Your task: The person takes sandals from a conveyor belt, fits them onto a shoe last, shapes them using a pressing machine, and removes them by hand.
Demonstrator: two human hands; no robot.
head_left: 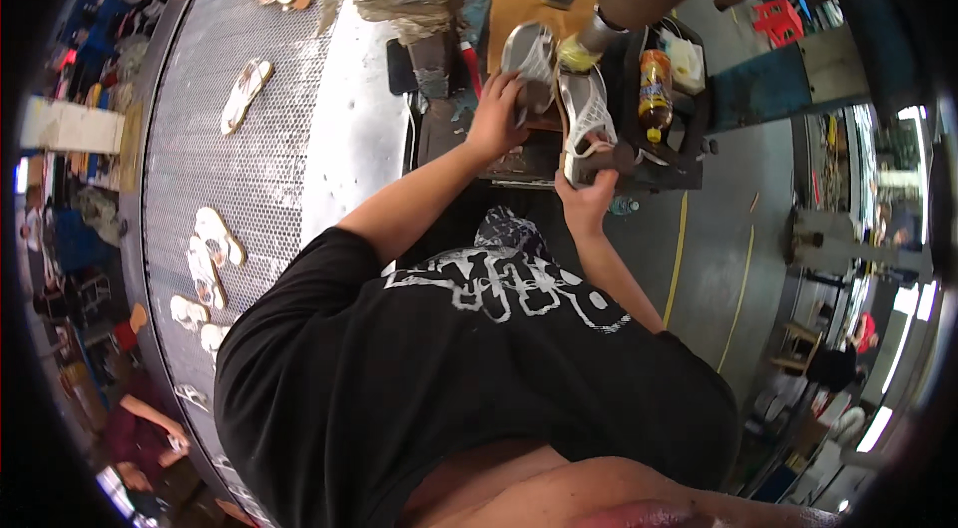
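Observation:
Two white-and-grey sandals lie side by side at the machine in front of me. My left hand (496, 119) is closed round the heel end of the left sandal (529, 49), which looks slightly blurred. With my right hand (589, 194) I grip the heel of the right sandal (587, 114), thumb on its right side. The toe end of that sandal sits right beneath a metal press head (597, 34) with a yellowish tip; I cannot tell whether they touch. Behind both sandals is a tan board (509, 4).
To the left runs a perforated conveyor (220, 169) bearing several pale sandals (244, 97). On the right, a dark tray (689, 119) holds a bottle with an orange label (655, 94). A blue machine arm (758, 89) juts out beyond it. A red stool (778, 21) stands farther off.

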